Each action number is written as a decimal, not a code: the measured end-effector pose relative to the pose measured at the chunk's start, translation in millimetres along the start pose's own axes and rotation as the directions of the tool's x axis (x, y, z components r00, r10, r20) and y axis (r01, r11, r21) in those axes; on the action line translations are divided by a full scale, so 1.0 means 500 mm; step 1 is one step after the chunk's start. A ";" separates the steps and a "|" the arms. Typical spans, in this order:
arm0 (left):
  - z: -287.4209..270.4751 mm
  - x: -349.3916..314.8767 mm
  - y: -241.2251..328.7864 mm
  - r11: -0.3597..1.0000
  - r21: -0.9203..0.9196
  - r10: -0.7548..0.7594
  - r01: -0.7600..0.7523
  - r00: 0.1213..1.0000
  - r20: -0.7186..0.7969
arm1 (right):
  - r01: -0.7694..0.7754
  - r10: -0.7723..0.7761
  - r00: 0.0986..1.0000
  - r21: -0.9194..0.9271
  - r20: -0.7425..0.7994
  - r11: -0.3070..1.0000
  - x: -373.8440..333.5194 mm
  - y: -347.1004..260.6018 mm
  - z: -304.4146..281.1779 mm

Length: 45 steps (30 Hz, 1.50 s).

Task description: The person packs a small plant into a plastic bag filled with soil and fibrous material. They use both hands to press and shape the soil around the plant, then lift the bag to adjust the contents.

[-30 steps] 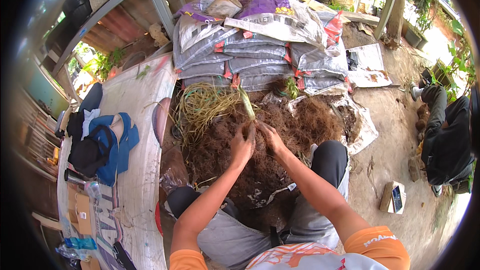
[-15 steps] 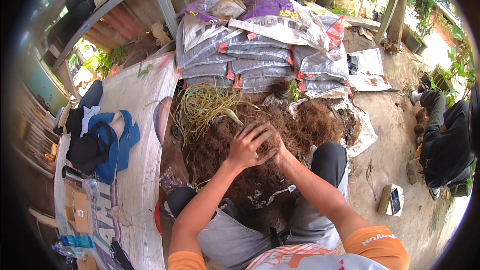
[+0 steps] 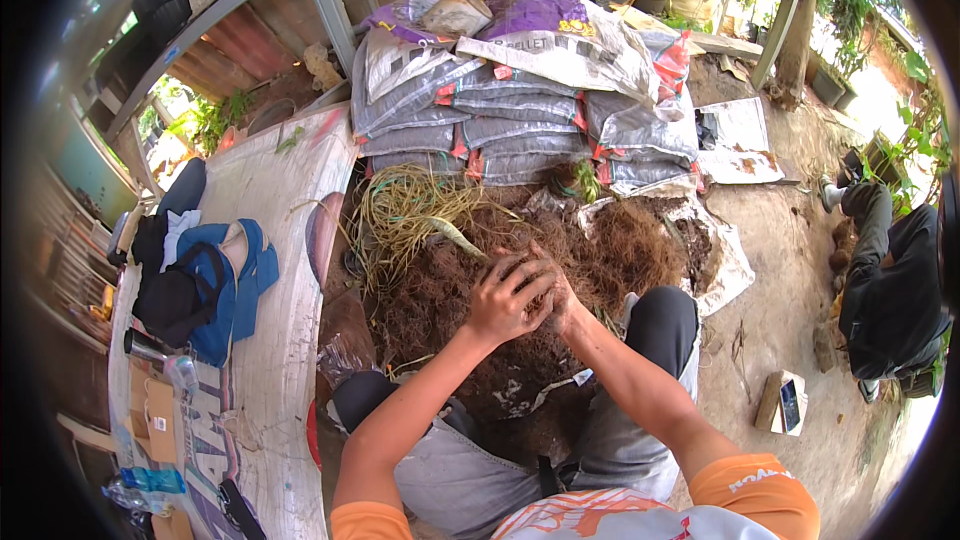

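Observation:
Both of my hands are wrapped round a clump of brown fibre, mostly hidden between the palms. My left hand [image 3: 507, 298] curls over its left and top, its dirty fingers slightly spread. My right hand [image 3: 563, 292] presses against the right side. A pale green, thick plant stem [image 3: 457, 237] pokes out from the clump toward the upper left. Long, thin yellow-green leaves [image 3: 405, 210] lie in a tangle at the stem's far end. Below and around my hands spreads a heap of loose brown fibre [image 3: 425, 305].
Stacked grey sacks [image 3: 520, 130] stand beyond the heap. A white sack [image 3: 735, 265] with fibre and dark soil lies to the right. At left is a white board [image 3: 280, 360] bearing a blue bag [image 3: 245, 285]. A phone [image 3: 790, 405] rests on a block; another person [image 3: 895, 290] sits far right.
My hands have shifted slightly, the left one closing further round the clump. The stem has tilted and moved a little left. The surroundings look the same.

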<state>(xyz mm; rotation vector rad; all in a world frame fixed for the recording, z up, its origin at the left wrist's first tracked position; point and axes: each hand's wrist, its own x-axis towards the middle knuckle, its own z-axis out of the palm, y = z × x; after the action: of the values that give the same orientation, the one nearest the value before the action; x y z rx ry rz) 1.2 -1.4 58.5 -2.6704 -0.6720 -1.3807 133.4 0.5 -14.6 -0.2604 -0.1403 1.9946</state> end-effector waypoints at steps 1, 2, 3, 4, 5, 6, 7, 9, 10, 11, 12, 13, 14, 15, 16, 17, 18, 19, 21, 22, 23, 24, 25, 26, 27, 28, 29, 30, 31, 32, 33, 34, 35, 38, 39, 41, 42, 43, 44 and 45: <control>0.001 0.001 0.004 1.000 -0.026 -0.017 0.016 1.000 -0.008 | -0.016 0.016 1.000 0.022 0.016 1.000 0.002 -0.001 -0.005; 0.002 0.001 0.008 0.998 -0.053 -0.033 0.033 0.999 -0.015 | -0.034 0.032 0.999 0.046 0.033 0.998 0.004 -0.003 -0.010; 0.004 0.000 0.009 0.996 -0.078 -0.039 0.038 0.999 -0.020 | -0.044 0.041 0.998 0.070 0.048 0.997 0.005 -0.003 -0.015; 0.006 -0.004 0.008 0.994 -0.102 -0.048 0.045 0.999 -0.026 | -0.055 0.050 0.997 0.088 0.051 0.995 0.004 -0.003 -0.006; 0.007 -0.007 0.007 0.991 -0.125 -0.056 0.052 0.998 -0.032 | -0.065 0.059 0.996 0.104 0.063 0.992 0.005 -0.001 0.003; 0.008 -0.008 0.005 0.994 -0.097 -0.052 0.047 0.997 -0.051 | -0.067 0.068 0.998 0.105 -0.006 0.992 -0.001 -0.003 0.012; 0.009 -0.009 0.004 0.997 -0.071 -0.048 0.043 0.997 -0.068 | -0.055 0.056 0.998 0.079 -0.010 0.995 -0.007 -0.002 0.023; 0.011 -0.015 0.000 0.998 -0.041 -0.049 0.046 0.995 -0.082 | -0.033 0.034 0.999 0.027 -0.014 0.999 -0.014 -0.001 0.034; 0.013 -0.019 -0.002 0.998 -0.040 -0.052 0.049 0.995 -0.080 | -0.052 0.053 0.998 0.024 -0.040 0.998 -0.012 0.000 0.033; 0.015 -0.024 -0.005 0.998 -0.037 -0.054 0.052 0.995 -0.078 | -0.071 0.072 0.995 0.021 -0.066 0.997 -0.009 0.001 0.030; 0.019 -0.032 -0.007 0.998 -0.032 -0.059 0.057 0.996 -0.070 | -0.091 0.092 0.992 0.019 -0.092 0.996 -0.006 0.002 0.026; 0.020 -0.036 -0.007 0.998 -0.026 -0.064 0.062 0.996 -0.065 | -0.084 0.084 0.995 0.006 -0.059 0.996 -0.003 0.000 0.020; 0.022 -0.040 -0.007 0.998 -0.019 -0.068 0.067 0.996 -0.060 | -0.076 0.076 0.997 -0.006 -0.023 0.997 0.003 -0.001 0.007; 0.024 -0.040 -0.010 0.998 -0.015 -0.064 0.064 0.997 -0.049 | -0.069 0.069 0.998 -0.018 0.009 0.997 0.006 -0.002 -0.006; 0.020 -0.034 -0.012 0.998 -0.009 -0.060 0.059 0.998 -0.034 | -0.065 0.065 0.997 -0.016 0.032 0.998 0.004 0.000 -0.004; 0.016 -0.028 -0.014 0.998 -0.004 -0.055 0.055 0.998 -0.019 | -0.024 0.025 0.999 -0.014 0.047 1.000 0.006 0.003 -0.002; 0.009 -0.023 -0.013 0.999 -0.019 -0.034 0.034 0.999 0.000 | 0.016 -0.015 0.998 -0.009 0.058 1.000 0.008 0.008 0.000; -0.010 -0.004 -0.004 0.999 -0.034 -0.007 0.008 1.000 0.021 | 0.087 -0.087 0.994 0.011 0.071 0.996 0.009 0.017 0.009; -0.025 0.015 0.010 0.996 -0.087 0.026 -0.021 0.998 0.058 | 0.462 -0.474 0.876 0.131 0.082 0.877 0.026 0.077 0.045; -0.032 0.013 0.015 0.993 -0.117 0.025 -0.016 0.997 0.077 | 0.706 -0.741 0.668 0.254 0.068 0.661 0.056 0.131 0.069; -0.035 0.009 0.018 0.989 -0.147 0.024 -0.010 0.995 0.096 | 0.739 -0.777 0.628 0.289 0.028 0.608 0.058 0.144 0.082; -0.027 -0.002 0.013 0.992 -0.123 0.014 -0.004 0.997 0.076 | 0.423 -0.433 0.901 0.223 -0.003 0.878 0.000 0.070 0.049; -0.012 -0.015 0.008 0.994 -0.105 0.007 -0.002 0.999 0.048 | 0.251 -0.253 0.967 0.114 0.006 0.961 -0.012 0.048 0.033; 0.006 -0.022 0.004 0.996 -0.092 0.008 -0.006 1.000 0.026 | 0.071 -0.071 0.997 0.011 0.010 0.997 -0.025 0.023 0.009; 0.020 -0.031 0.002 0.995 -0.095 -0.006 0.008 1.000 0.021 | 0.130 -0.118 0.989 -0.141 0.086 0.982 0.009 0.016 -0.049; 0.031 -0.044 0.001 0.995 -0.091 -0.025 0.027 0.999 0.027 | 0.188 -0.146 0.975 -0.275 0.167 0.943 0.046 0.017 -0.113; 0.037 -0.051 0.000 0.995 -0.089 -0.042 0.044 0.999 0.025 | 0.255 -0.219 0.957 -0.190 0.192 0.948 0.070 0.036 -0.129; 0.045 -0.057 -0.001 0.994 -0.095 -0.046 0.048 0.999 0.015 | 0.166 -0.145 0.975 -0.120 0.169 0.979 0.059 0.026 -0.154; 0.040 -0.078 -0.012 0.995 -0.072 -0.075 0.075 0.997 0.007 | 0.002 0.002 0.990 -0.025 0.138 1.000 0.032 0.027 -0.097; 0.046 -0.084 -0.014 0.994 -0.074 -0.086 0.085 0.996 -0.009 | -0.063 0.061 0.991 0.017 0.115 0.998 0.008 0.021 -0.058; 0.055 -0.088 -0.015 0.993 -0.085 -0.085 0.084 0.996 -0.008 | -0.083 0.079 0.993 0.034 0.093 0.996 -0.004 0.017 -0.039; 0.063 -0.089 -0.018 0.992 -0.095 -0.081 0.080 0.997 -0.009 | -0.092 0.089 0.993 0.038 0.078 0.995 -0.010 0.014 -0.029; 0.069 -0.091 -0.022 0.992 -0.104 -0.078 0.077 0.997 -0.009 | -0.092 0.090 0.995 0.047 0.052 0.995 -0.010 0.009 -0.040; 0.079 -0.089 -0.048 0.996 -0.075 -0.040 0.052 0.989 0.145 | -0.003 0.003 1.000 -0.041 -0.017 0.999 -0.017 0.002 -0.020; 0.073 -0.081 -0.047 0.980 -0.134 -0.132 0.150 0.982 0.132 | 0.082 -0.086 0.996 -0.145 -0.021 0.986 -0.031 0.008 0.054; 0.064 -0.049 -0.028 0.908 -0.271 -0.298 0.321 0.947 0.123 | 0.209 -0.246 0.962 -0.264 -0.115 0.942 -0.032 -0.007 0.094; 0.058 -0.042 -0.028 0.858 -0.330 -0.391 0.393 0.917 0.075 | 0.241 -0.305 0.928 -0.282 -0.212 0.929 -0.024 -0.017 0.086; 0.059 -0.041 -0.030 0.738 -0.429 -0.543 0.521 0.836 0.081 | 0.264 -0.355 0.883 -0.300 -0.306 0.916 -0.020 -0.019 0.094; 0.061 -0.039 -0.033 0.588 -0.519 -0.677 0.620 0.728 0.104 | 0.264 -0.372 0.875 -0.337 -0.311 0.904 -0.019 -0.016 0.106; 0.064 -0.039 -0.032 0.414 -0.598 -0.787 0.686 0.600 0.143 | 0.248 -0.407 0.849 -0.427 -0.336 0.870 -0.017 -0.007 0.111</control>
<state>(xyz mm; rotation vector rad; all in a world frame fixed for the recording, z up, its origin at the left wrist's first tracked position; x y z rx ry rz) 9.1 14.3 21.9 -2.6835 -1.8705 -2.3440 126.6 -4.9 41.0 -0.8450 -0.2681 1.5105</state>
